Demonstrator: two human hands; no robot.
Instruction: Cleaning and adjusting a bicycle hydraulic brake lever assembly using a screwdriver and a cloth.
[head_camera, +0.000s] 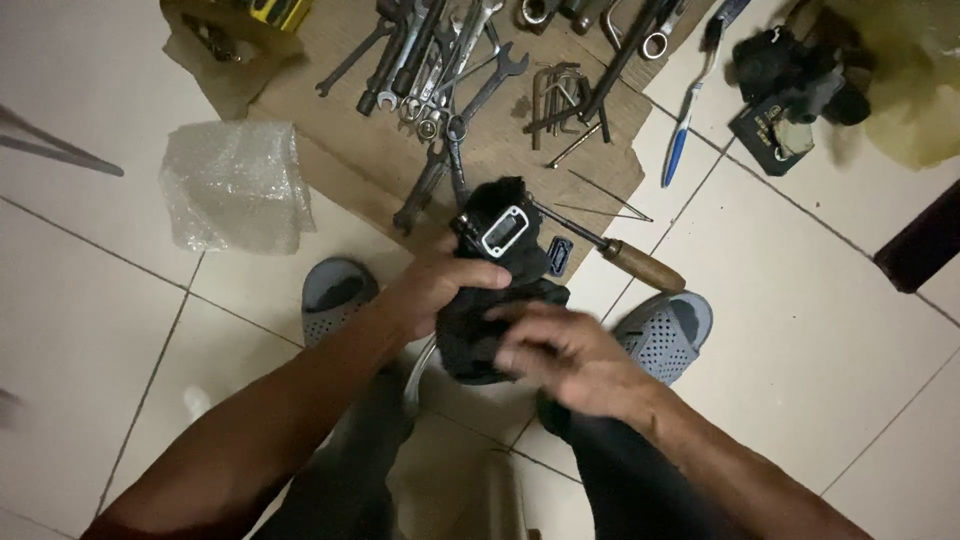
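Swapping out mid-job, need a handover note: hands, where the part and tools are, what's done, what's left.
Left hand grips a black engine part wrapped in a dark cloth; its rectangular metal-rimmed opening faces up.
Right hand, blurred, is on the cloth's lower side.
Wooden-handled screwdriver lies just right of the part; wrenches on cardboard beyond.
Done: part lifted off the floor, in the cloth.
Left: can't tell how far the wiping has got.

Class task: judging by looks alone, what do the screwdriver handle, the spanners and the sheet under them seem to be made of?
Screwdriver handle: probably varnished wood, brown with a soft gloss. Spanners: metal, likely steel, grey with bright glints. Sheet: looks like cardboard, matte brown, ragged edges.
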